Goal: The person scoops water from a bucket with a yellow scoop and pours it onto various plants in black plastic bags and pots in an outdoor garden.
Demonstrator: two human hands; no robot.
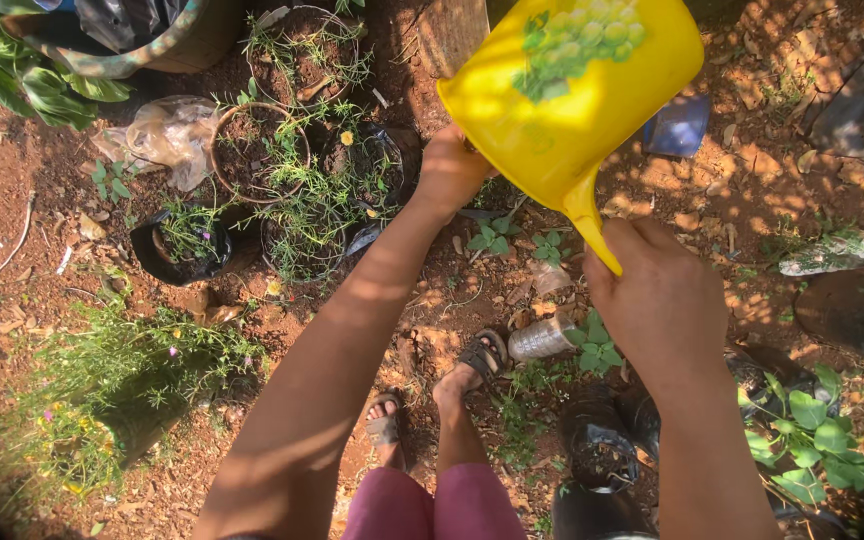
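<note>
A yellow plastic jug (572, 90) with a green grape picture is held up in front of me, tilted toward the left. My right hand (657, 300) grips its yellow handle from below. My left hand (449, 170) presses against the jug's lower left side, steadying it. Below and left of the jug stand several small pots and black grow bags (297, 200) with thin green seedlings in brown soil. My sandalled feet (432, 395) stand on the red earth beneath my arms.
A clear plastic bag (167, 130) lies left of the pots. A big planter (132, 40) sits top left. A clear bottle (542, 338) lies by my foot, another bottle (832, 250) at right. Black bags with leafy plants (802, 430) stand bottom right.
</note>
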